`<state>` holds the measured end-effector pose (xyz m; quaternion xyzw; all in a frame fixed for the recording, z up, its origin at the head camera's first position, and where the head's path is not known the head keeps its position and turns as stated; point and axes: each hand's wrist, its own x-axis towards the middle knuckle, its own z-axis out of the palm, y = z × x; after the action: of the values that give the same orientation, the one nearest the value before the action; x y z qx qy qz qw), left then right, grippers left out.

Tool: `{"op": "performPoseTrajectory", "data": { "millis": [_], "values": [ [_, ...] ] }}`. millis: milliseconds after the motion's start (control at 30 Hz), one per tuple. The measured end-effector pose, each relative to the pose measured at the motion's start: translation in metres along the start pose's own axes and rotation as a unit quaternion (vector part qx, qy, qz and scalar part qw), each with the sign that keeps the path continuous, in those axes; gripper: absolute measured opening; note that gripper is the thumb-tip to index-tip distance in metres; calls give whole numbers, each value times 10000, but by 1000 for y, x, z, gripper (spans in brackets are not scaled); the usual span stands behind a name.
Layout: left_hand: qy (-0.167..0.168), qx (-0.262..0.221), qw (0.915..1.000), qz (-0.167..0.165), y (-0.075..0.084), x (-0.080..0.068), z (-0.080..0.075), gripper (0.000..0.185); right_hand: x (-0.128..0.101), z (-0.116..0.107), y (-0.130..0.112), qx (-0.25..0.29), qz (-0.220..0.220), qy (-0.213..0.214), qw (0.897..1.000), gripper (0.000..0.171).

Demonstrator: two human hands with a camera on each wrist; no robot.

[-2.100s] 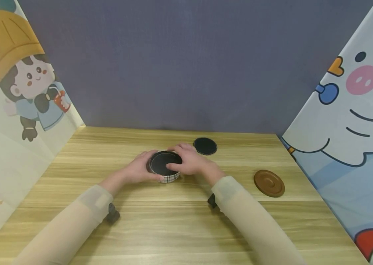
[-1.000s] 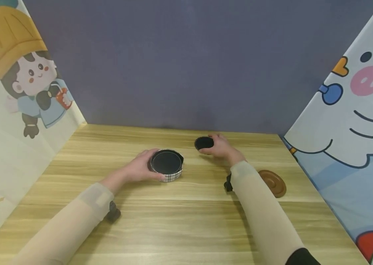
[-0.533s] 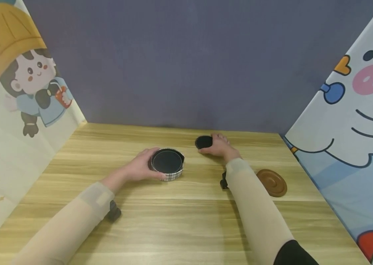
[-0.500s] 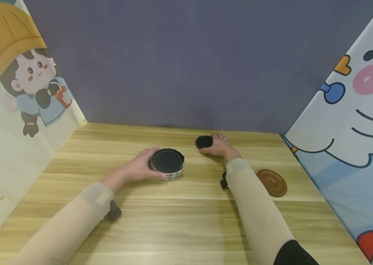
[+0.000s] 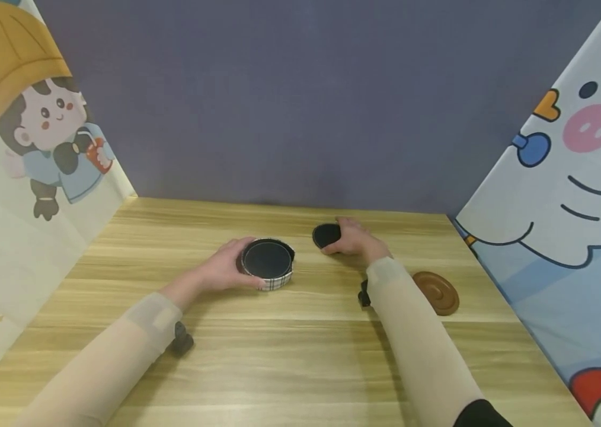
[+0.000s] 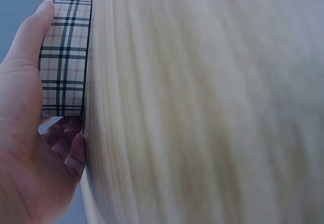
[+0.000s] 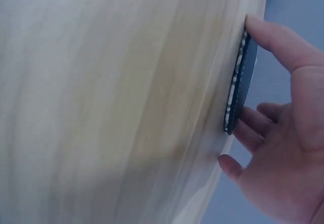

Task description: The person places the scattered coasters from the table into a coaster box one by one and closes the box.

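My left hand (image 5: 228,268) grips a round coaster holder (image 6: 63,57) by its side, thumb along the plaid wall. The holder stands on the table, and a black round coaster (image 5: 267,258) fills its top. A notch shows in its wall on the right. Further back to the right, my right hand (image 5: 354,237) pinches a loose black round coaster (image 5: 326,235) between thumb and fingers. In the right wrist view that coaster (image 7: 242,77) is seen nearly edge-on, with a light patterned rim, close over the table. The hand hides its right part.
A brown round disc (image 5: 439,293) with a raised ring lies on the wooden table (image 5: 279,367) right of my right forearm, which partly covers it. A grey-blue wall panel (image 5: 300,107) stands behind the table, with cartoon-printed panels at both sides.
My right hand has left the holder, moved back and right, and taken hold of the loose coaster. In the last half second that coaster has shifted and tilted slightly. My left hand keeps its grip.
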<state>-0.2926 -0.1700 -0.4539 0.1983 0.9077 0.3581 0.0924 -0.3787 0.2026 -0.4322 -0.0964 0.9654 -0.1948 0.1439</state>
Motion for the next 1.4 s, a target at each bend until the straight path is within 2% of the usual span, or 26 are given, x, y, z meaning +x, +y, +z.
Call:
{"op": "performPoseTrajectory", "data": {
  "millis": [233,467,667,933,1400],
  "values": [
    [-29,-17,10000,-8,-1,0,0,128,-11,-2,0,179,-52,-339,9993,109],
    [3,-34,10000,7,-2,0,0,128,-21,-3,-1,114,-51,-568,9983,106],
    [-32,-116,9999,-17,-2,-1,0,128,-27,-1,-4,-164,-125,-485,9986,106],
    [-15,-142,9999,36,-2,-1,1,127,-38,4,-5,-378,82,-348,9986,112],
    [-35,-149,9999,19,-1,-1,1,127,-58,8,-10,-662,-211,-373,9969,111]
  ]
}}
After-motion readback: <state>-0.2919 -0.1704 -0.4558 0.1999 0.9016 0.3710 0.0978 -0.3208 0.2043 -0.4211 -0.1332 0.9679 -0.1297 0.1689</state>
